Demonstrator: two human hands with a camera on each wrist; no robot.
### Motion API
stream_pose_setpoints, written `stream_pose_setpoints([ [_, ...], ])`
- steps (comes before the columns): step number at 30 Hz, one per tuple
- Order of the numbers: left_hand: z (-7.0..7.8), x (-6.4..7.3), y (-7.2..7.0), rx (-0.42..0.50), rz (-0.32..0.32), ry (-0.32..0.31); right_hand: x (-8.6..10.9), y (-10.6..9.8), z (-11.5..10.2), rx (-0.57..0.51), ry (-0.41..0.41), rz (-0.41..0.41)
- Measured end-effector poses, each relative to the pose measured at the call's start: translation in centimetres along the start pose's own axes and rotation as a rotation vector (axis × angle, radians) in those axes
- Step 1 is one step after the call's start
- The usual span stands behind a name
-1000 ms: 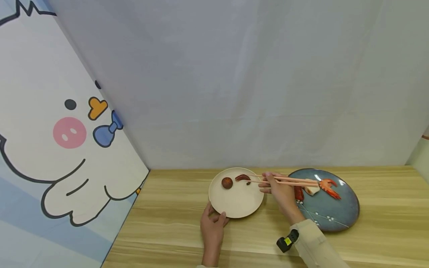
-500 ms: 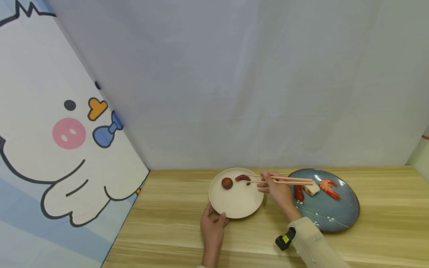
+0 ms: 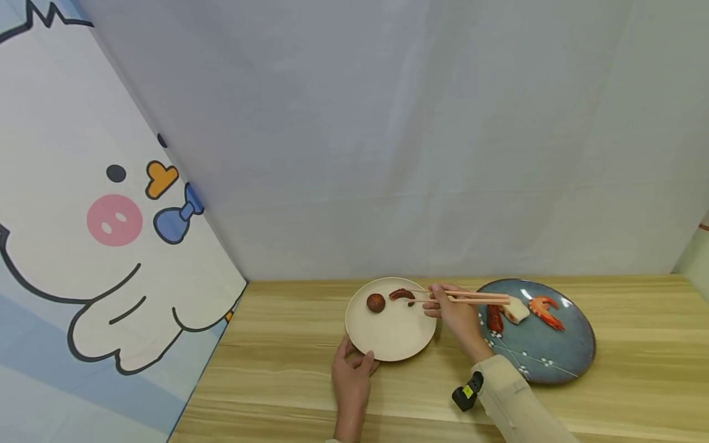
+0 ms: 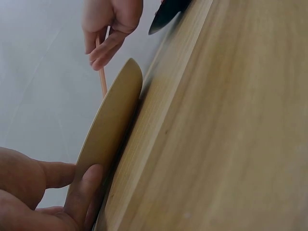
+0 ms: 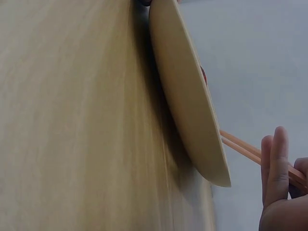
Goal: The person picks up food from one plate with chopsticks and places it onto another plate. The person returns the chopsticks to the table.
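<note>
In the head view my left hand [image 3: 351,378] pinches the near-left rim of a round cream plate [image 3: 390,341]; the left wrist view has its thumb and fingers on that rim. My right hand [image 3: 458,311] grips a pair of pink-orange chopsticks [image 3: 479,299]. Their tips are over the plate's right part, at a dark red-brown curved piece of food [image 3: 401,294]; whether they touch it I cannot tell. Left of that piece on the plate lies a round brown ball-like food [image 3: 375,303]. The right wrist view shows the chopsticks [image 5: 243,149] passing behind the plate's edge.
A blue-grey oval plate [image 3: 545,360] stands on the wooden table [image 3: 277,369] right of the cream plate. It bears a red-orange shrimp [image 3: 545,312], a whitish block-like piece [image 3: 515,311] and a dark red piece [image 3: 495,319]. Behind the table hangs a pale cloth [image 3: 443,154].
My right hand has shifted slightly left, and the chopsticks' rear ends have moved left off the shrimp. Left hand, cream plate and foods look unmoved.
</note>
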State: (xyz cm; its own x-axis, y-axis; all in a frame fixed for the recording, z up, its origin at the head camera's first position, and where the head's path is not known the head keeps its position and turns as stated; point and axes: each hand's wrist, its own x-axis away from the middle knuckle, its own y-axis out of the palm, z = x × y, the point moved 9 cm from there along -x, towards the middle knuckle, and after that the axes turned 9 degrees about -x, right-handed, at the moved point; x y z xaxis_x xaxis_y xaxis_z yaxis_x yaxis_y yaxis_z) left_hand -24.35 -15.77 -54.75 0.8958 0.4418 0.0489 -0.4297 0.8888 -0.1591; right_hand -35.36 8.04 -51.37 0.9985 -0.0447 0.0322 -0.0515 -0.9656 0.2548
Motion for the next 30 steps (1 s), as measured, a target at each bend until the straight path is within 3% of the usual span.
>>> stream_pose_setpoints([
  [12,0.0,0.0,0.1,0.009,-0.011,-0.011,-0.8,0.3,0.7,0.013,0.029,0.004],
  [30,-0.2,0.0,0.0,-0.002,-0.012,-0.022,-1.5,0.3,1.0,0.01,0.008,0.029],
])
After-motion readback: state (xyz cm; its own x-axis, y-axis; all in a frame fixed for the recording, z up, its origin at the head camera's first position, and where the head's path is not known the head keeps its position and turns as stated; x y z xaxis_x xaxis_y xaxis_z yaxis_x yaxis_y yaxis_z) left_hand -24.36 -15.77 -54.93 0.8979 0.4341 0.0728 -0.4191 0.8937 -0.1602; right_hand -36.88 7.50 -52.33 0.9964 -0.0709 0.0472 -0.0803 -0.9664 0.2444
